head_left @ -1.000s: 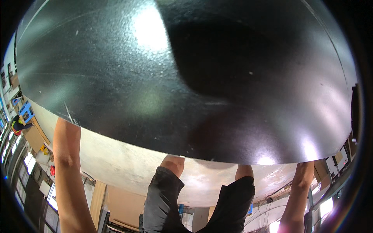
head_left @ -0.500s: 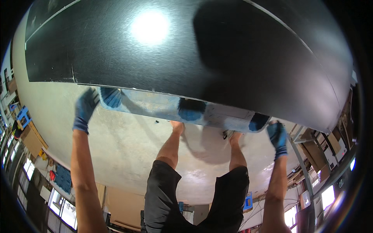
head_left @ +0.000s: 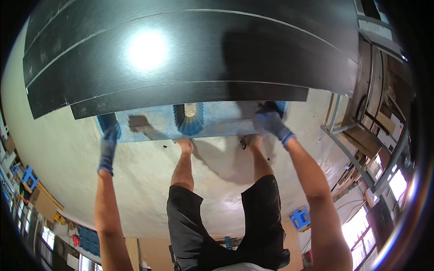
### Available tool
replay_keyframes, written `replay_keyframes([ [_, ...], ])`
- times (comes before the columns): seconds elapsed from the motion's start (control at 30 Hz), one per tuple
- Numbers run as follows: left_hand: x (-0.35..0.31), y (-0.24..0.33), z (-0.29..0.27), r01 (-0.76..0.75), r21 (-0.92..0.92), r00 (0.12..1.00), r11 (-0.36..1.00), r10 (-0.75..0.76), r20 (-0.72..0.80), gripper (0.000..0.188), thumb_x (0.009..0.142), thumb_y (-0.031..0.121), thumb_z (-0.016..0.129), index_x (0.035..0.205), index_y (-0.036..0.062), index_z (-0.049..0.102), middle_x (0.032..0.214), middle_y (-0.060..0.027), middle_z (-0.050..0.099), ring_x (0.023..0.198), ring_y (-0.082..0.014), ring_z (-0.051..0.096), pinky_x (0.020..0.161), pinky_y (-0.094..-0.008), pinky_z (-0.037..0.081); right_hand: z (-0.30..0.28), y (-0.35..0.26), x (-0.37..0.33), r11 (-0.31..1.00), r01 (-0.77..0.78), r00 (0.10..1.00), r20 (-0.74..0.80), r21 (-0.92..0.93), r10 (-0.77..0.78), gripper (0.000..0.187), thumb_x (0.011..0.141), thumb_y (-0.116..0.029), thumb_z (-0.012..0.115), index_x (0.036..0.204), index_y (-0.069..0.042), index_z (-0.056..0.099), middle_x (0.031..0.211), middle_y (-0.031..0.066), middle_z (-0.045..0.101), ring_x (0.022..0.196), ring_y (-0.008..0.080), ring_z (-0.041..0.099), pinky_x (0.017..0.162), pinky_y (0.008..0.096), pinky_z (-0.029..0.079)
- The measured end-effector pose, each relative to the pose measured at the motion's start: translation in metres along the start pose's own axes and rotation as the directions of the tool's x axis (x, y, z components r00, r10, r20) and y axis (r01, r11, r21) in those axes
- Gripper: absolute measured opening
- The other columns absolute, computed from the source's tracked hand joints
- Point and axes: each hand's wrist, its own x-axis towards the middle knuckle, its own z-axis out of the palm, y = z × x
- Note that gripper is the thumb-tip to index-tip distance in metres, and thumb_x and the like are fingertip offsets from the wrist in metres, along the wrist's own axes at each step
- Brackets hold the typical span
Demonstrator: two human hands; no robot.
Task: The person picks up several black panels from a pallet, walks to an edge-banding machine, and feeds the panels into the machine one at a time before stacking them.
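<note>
Black flat boards (head_left: 190,54) lie in a stack in front of me, each edge offset from the one below. A narrow strip of a lower black board (head_left: 190,92) juts out nearest me. Under it shows a blue plastic pallet (head_left: 153,126) with ribbed hollows. My left hand (head_left: 108,147), in a blue glove, is over the pallet's left end, its fingers stretched out and blurred, apart from the boards. My gloved right hand (head_left: 273,124) reaches to the right end, fingers extended close to the lower board's edge. Whether they touch it, I cannot tell. Neither hand visibly holds anything.
My bare legs stand on the pale floor (head_left: 217,189) just behind the pallet. To the right is a grey metal frame (head_left: 348,144) with brown boards (head_left: 361,140). Blue stools (head_left: 299,218) stand behind me, and cardboard (head_left: 43,203) leans at the left.
The upper board no longer overhangs as far toward me, and the lower board's strip and more of the pallet show. My right hand has swung inward over the pallet; my left hand has come lower.
</note>
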Motion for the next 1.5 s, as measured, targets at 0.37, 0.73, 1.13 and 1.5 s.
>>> replay_keyframes([
  [0.37, -0.205, -0.099, 0.130, 0.214, 0.148, 0.970, 0.966, -0.228, 0.084, 0.034, 0.094, 0.021, 0.063, 0.123, 0.0044, 0.066, 0.101, -0.0046, 0.071, 0.071, -0.0081, 0.057, 0.058, -0.0228, 0.044, 0.042, -0.071, -0.159, 0.626, -0.380, 0.920, 0.204, 0.682, 0.336, 0.032, 0.090, -0.032, 0.055, 0.100, -0.005, 0.068, 0.098, 0.0226, 0.067, 0.094, 0.0418, 0.064, 0.084, 0.0490, 0.050],
  [0.73, -0.310, -0.009, 0.221, 0.103, 0.181, 0.993, 0.978, -0.112, 0.039, 0.037, 0.094, 0.024, 0.061, 0.126, 0.0059, 0.064, 0.106, -0.0066, 0.071, 0.079, -0.0128, 0.064, 0.065, -0.0276, 0.049, 0.001, 0.101, -0.324, 0.426, -0.301, 0.737, -0.076, 0.853, 0.672, 0.016, 0.088, -0.016, 0.057, 0.089, -0.002, 0.063, 0.080, 0.0105, 0.064, 0.074, 0.0192, 0.059, 0.072, 0.0341, 0.049],
  [1.13, -0.389, 0.072, 0.273, -0.144, 0.225, 0.957, 0.964, 0.077, 0.280, 0.040, 0.093, 0.025, 0.061, 0.127, 0.0043, 0.062, 0.110, -0.0081, 0.070, 0.085, -0.0155, 0.064, 0.070, -0.0296, 0.051, 0.070, 0.063, -0.421, 0.231, -0.413, 0.545, 0.036, 0.881, 0.838, 0.023, 0.088, -0.025, 0.057, 0.089, -0.006, 0.069, 0.084, 0.0134, 0.066, 0.073, 0.0283, 0.063, 0.064, 0.0371, 0.049],
  [1.5, -0.368, 0.027, 0.201, 0.030, 0.233, 0.982, 0.972, -0.072, 0.177, 0.033, 0.090, 0.029, 0.063, 0.117, 0.0085, 0.065, 0.107, -0.0093, 0.070, 0.086, -0.0231, 0.066, 0.071, -0.0374, 0.054, 0.020, -0.064, -0.506, -0.076, -0.322, 0.537, 0.248, 0.944, 0.807, 0.034, 0.090, -0.029, 0.051, 0.078, -0.004, 0.071, 0.066, 0.0126, 0.066, 0.059, 0.0238, 0.063, 0.057, 0.0374, 0.050],
])
